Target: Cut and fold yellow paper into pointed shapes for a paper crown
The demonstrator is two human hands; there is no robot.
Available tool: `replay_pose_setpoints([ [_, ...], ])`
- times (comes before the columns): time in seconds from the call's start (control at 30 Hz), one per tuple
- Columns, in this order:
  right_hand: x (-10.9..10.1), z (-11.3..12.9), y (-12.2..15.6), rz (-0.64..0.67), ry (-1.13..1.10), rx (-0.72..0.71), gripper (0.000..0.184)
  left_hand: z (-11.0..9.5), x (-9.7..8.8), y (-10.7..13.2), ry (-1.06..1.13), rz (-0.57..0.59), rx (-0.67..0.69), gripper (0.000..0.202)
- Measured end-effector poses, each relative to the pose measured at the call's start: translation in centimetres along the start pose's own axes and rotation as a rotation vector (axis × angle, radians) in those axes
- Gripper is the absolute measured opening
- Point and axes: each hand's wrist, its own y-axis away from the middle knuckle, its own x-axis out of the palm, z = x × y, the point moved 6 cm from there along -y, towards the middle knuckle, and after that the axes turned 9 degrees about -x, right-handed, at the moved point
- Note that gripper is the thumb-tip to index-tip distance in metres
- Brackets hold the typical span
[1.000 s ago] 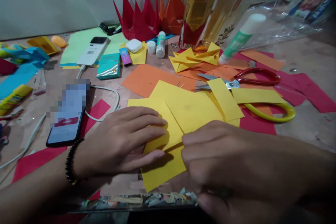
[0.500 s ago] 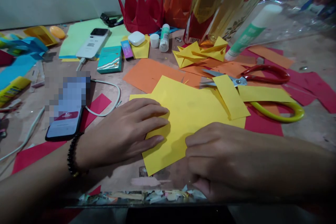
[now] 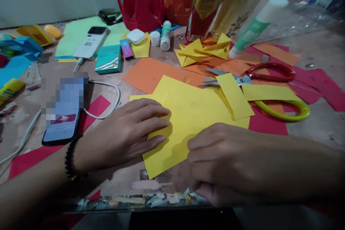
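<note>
My left hand [image 3: 121, 134] lies flat with its fingers stretched out, pressing on the left part of a yellow paper sheet [image 3: 188, 115] on the table. A black bead bracelet sits on that wrist. My right hand [image 3: 229, 161] rests at the sheet's lower right edge with its fingers curled under; what it pinches, if anything, is hidden beneath the hand. Two yellow paper strips [image 3: 234, 95] lie just beyond the sheet.
Red-handled scissors [image 3: 253, 75] and a yellow-handled pair [image 3: 283, 109] lie to the right. A phone [image 3: 63, 122] on a white cable lies to the left. Orange paper [image 3: 151, 73], folded yellow pieces [image 3: 199, 52], a glue stick [image 3: 253, 30], bottles and red paper crowns [image 3: 142, 10] stand behind.
The folded-over yellow paper has been opened out flat between one second ago and now. Both hands have stayed almost in place on it.
</note>
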Motion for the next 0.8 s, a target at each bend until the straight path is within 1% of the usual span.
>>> replay_pose_setpoints([
  [0.03,-0.4,0.1,-0.1,-0.066,-0.061,-0.029,0.016,0.0,0.0,0.0,-0.003,-0.012,0.002,0.022],
  [0.07,-1.1,0.1,-0.1,-0.181,-0.116,-0.054,0.013,-0.1,-0.1,0.0,-0.005,-0.034,0.009,0.021],
  [0.1,-2.0,0.0,-0.1,-0.325,-0.155,-0.060,0.009,-0.2,-0.3,0.0,-0.002,-0.063,0.021,0.020],
  [0.13,-2.9,-0.4,0.2,-0.471,-0.174,-0.040,0.005,-0.4,-0.6,0.0,0.009,-0.106,0.034,0.018],
  [0.17,-3.4,-0.8,0.4,-0.585,-0.185,-0.004,0.003,-0.6,-0.9,0.1,0.032,-0.154,0.048,0.017],
  [0.2,-3.7,-1.2,0.6,-0.655,-0.195,0.045,0.003,-0.9,-1.3,0.1,0.067,-0.192,0.060,0.017],
  [0.23,-3.8,-1.6,0.7,-0.688,-0.206,0.091,0.003,-1.2,-1.6,0.2,0.107,-0.216,0.067,0.016],
  [0.3,-3.6,-1.9,0.6,-0.683,-0.225,0.148,0.003,-1.9,-2.2,0.3,0.173,-0.233,0.058,0.011],
  [0.4,-3.3,-1.8,0.4,-0.677,-0.240,0.160,0.005,-2.7,-2.8,0.6,0.168,-0.235,-0.011,0.004],
  [0.53,-3.0,-1.7,0.1,-0.663,-0.298,0.179,0.015,-2.9,-3.2,0.9,0.073,-0.270,-0.110,0.012],
  [0.6,-2.7,-1.8,0.1,-0.660,-0.316,0.204,0.017,-3.0,-3.2,1.0,0.059,-0.290,-0.081,0.014],
  [0.67,-2.5,-2.0,0.0,-0.656,-0.316,0.224,0.013,-3.1,-3.3,1.1,0.076,-0.306,-0.032,0.014],
  [0.7,-2.3,-2.1,-0.1,-0.650,-0.312,0.225,0.012,-3.1,-3.3,1.2,0.094,-0.301,-0.030,0.013],
  [0.8,-2.1,-1.9,-0.2,-0.621,-0.303,0.189,0.011,-3.0,-3.1,1.4,0.154,-0.227,-0.071,0.011],
])
